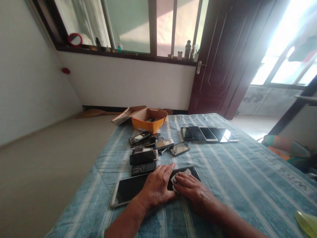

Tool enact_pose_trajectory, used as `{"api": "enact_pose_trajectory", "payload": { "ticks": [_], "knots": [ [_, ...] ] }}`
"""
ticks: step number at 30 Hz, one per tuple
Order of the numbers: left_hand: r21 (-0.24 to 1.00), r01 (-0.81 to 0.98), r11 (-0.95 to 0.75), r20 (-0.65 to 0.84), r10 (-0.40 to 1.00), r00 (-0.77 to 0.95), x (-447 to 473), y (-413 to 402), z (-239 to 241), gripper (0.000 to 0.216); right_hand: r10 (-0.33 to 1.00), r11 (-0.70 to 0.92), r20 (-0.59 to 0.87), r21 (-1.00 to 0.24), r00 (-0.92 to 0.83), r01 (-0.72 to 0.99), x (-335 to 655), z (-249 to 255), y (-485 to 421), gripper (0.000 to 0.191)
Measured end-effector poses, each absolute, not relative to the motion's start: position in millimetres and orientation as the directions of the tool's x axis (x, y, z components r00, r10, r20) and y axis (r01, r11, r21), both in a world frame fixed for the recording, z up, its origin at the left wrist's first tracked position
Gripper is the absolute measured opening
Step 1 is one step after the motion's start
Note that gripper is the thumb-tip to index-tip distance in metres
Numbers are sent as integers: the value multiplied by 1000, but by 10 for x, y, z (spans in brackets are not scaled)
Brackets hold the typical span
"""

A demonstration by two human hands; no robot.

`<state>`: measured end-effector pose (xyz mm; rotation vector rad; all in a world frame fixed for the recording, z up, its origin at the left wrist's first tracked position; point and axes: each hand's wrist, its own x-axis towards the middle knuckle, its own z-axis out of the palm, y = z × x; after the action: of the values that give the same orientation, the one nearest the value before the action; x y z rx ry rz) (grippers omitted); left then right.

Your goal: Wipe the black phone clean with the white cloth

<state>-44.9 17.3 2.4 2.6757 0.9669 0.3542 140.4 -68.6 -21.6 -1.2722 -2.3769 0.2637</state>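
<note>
My left hand (157,185) lies with its fingers pressed on the left end of a black smartphone (192,171) that rests flat on the striped blue cloth. Over the same phone, my right hand (190,187) presses a small white cloth (176,180) against the screen, fingers closed on it. A large tablet-sized phone (127,193) lies just left of my left hand, partly under it. Beyond my hands several old keypad phones (148,150) lie in a loose cluster.
A row of several smartphones (209,134) lies side by side at the far right of the blue striped table cover (247,178). An open orange cardboard box (150,120) stands at the far edge. A dark door (223,59) and a window sill with small items are behind.
</note>
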Motion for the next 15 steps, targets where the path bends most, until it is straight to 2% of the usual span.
{"api": "enact_pose_trajectory", "payload": {
  "ticks": [4,10,15],
  "knots": [
    [369,572,-733,119,648,753,-460,170,72,87,805,593,295,-348,-515,727,1552,-204,-722,33],
    [410,556,-723,111,644,757,-494,217,114,93,750,660,381,-363,-541,658,1185,-69,-546,24],
    [404,553,-728,92,634,768,-513,217,137,98,744,665,398,-360,-536,655,1127,-82,-540,27]
  ]
}}
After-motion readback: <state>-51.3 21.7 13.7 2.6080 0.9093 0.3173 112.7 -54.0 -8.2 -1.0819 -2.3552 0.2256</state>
